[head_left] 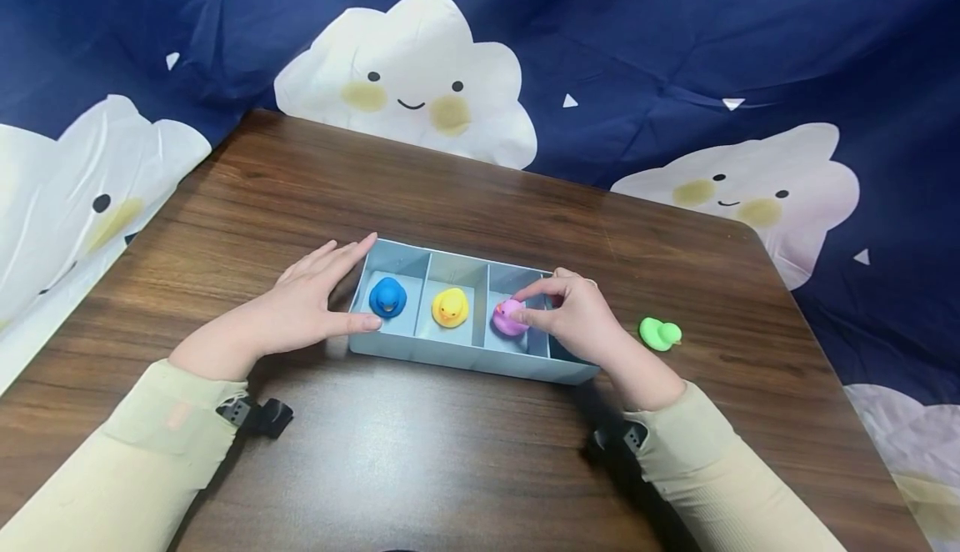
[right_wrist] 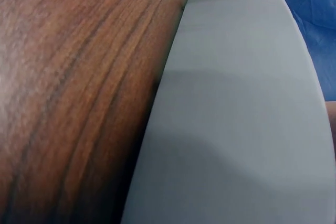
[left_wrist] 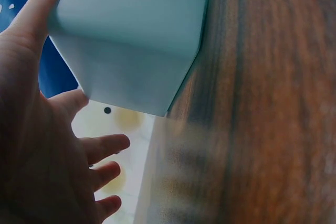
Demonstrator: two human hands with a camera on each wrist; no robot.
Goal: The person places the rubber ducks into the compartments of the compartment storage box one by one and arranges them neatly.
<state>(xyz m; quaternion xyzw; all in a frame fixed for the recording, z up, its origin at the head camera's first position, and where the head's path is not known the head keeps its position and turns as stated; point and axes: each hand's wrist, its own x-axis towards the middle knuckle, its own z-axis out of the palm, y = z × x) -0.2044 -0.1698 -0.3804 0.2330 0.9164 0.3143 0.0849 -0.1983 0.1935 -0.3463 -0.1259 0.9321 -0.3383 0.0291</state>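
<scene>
A long light-blue box [head_left: 450, 352] divided into compartments lies on the table. In the head view a blue rubber duck [head_left: 387, 298] sits in its leftmost compartment and a yellow rubber duck [head_left: 450, 308] in the one beside it. My right hand [head_left: 577, 314] reaches over the box's right part and pinches a purple rubber duck [head_left: 509, 318] in the third compartment, between thumb and index finger. My left hand [head_left: 303, 306] rests at the left end, thumb and index finger spread across the box's corners. The left wrist view shows the left hand's [left_wrist: 31, 114] other fingers extended beside the box wall [left_wrist: 131, 72].
A green rubber duck [head_left: 660, 334] lies on the wooden table [head_left: 420, 452], right of the box. The compartment at the box's right end is partly hidden by the right hand. Behind the table hangs a dark-blue curtain [head_left: 600, 27] with cloud faces.
</scene>
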